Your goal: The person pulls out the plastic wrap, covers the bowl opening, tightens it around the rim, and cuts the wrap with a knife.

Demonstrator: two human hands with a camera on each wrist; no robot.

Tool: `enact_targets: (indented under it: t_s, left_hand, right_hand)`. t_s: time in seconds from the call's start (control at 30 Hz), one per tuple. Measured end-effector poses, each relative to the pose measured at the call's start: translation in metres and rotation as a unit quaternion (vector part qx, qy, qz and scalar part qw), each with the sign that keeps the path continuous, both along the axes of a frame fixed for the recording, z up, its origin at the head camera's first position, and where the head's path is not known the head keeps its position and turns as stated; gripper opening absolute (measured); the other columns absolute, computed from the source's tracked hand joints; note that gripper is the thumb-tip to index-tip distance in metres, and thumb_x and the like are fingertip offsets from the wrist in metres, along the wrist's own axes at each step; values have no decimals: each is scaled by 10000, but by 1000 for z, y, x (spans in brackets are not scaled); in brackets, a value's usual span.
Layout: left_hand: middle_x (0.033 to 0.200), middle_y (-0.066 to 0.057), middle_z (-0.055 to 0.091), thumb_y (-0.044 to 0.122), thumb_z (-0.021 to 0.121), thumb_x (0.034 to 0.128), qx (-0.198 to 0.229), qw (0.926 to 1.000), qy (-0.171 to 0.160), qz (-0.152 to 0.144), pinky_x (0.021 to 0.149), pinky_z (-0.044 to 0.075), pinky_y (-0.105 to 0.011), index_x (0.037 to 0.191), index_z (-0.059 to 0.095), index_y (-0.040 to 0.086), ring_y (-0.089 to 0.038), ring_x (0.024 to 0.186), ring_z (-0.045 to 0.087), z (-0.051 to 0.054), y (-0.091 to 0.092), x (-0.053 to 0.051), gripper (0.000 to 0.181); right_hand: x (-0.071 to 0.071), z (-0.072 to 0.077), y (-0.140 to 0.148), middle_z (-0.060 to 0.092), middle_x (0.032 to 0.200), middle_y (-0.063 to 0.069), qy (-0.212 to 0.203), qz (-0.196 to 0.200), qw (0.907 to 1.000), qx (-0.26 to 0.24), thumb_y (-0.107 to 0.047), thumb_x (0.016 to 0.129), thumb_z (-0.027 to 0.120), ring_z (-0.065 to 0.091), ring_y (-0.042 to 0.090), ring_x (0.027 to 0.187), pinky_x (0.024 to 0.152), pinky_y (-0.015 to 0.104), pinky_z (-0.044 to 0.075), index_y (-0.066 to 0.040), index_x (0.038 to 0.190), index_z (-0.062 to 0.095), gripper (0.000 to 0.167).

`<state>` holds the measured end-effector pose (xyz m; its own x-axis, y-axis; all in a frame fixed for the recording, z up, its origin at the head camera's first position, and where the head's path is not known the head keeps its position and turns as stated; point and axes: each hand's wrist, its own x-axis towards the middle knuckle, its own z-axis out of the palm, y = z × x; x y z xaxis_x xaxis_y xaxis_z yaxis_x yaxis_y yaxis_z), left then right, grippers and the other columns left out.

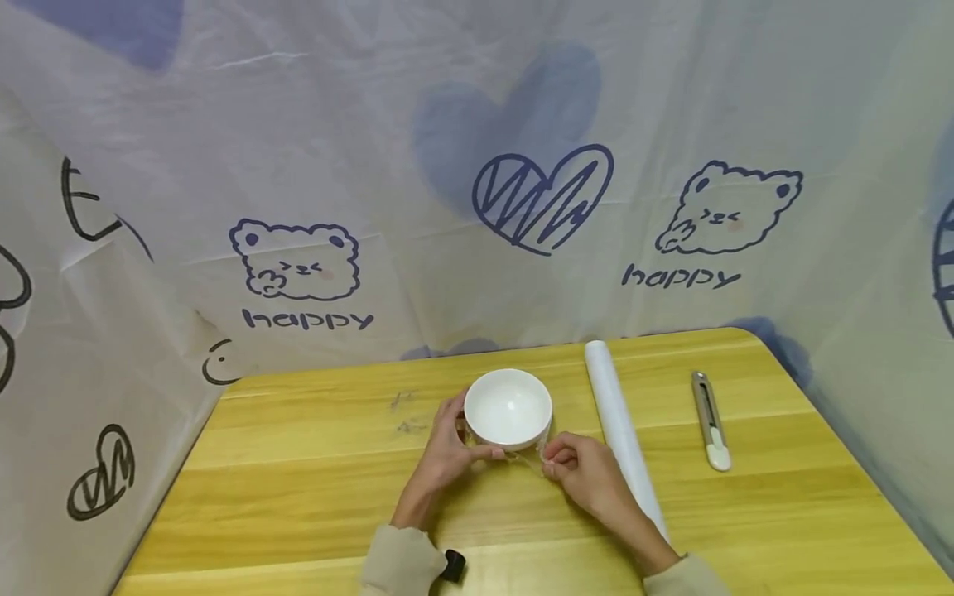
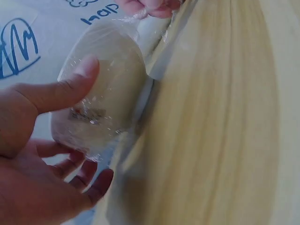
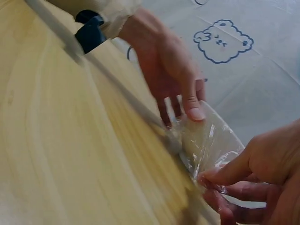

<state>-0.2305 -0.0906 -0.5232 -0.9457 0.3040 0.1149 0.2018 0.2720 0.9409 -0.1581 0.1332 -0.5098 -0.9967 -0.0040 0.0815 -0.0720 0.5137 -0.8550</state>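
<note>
A white bowl (image 1: 508, 407) stands upright on the wooden table. Clear cling film (image 3: 209, 147) is wrapped over its outer side, wrinkled and shiny. My left hand (image 1: 445, 451) grips the bowl from the left, thumb against the near side and fingers bent round the wall and below. At the bowl's right front, my right hand (image 1: 585, 473) pinches a loose edge of the film between thumb and fingers, pulled a little away from the bowl. The left wrist view shows dark printing on the bowl (image 2: 112, 82) through the film.
A long white roll (image 1: 624, 430) lies right of the bowl, passing behind my right forearm. Farther right is a grey and white utility knife (image 1: 711, 422). A printed white curtain (image 1: 417, 273) borders the table (image 1: 298, 480) at the back and sides.
</note>
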Motion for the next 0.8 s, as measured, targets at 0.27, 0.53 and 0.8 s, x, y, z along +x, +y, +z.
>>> enact_targets:
  t_s: [0.27,0.53,0.8]
  left_hand:
    - [1377,-241,592,104,975,662,-961,9932,367,546,1046,469,-564,1480,465,-71,-404,1246,573,13,2,5,980]
    - [1476,-281,497,-35,908,701,-65,9991,-297,284,993,530,-362,1521,406,-69,-433,1343,510,13,3,3,962]
    - [1556,-299,340,-24,908,736,340,9983,-471,-88,1115,418,-498,1572,231,-69,-476,1416,393,10,9,5,1077]
  right_hand:
    - [0,-2,-8,597,924,24,650,-340,9936,863,20,780,857,560,219,896,787,401,493,-152,774,768,194]
    - [-9,-11,-13,698,745,-42,536,-363,9968,472,51,819,794,650,82,681,624,238,548,-113,792,753,171]
    - [-11,-9,-14,762,854,-7,217,-230,9991,269,39,833,772,705,177,833,774,390,577,-106,852,789,147]
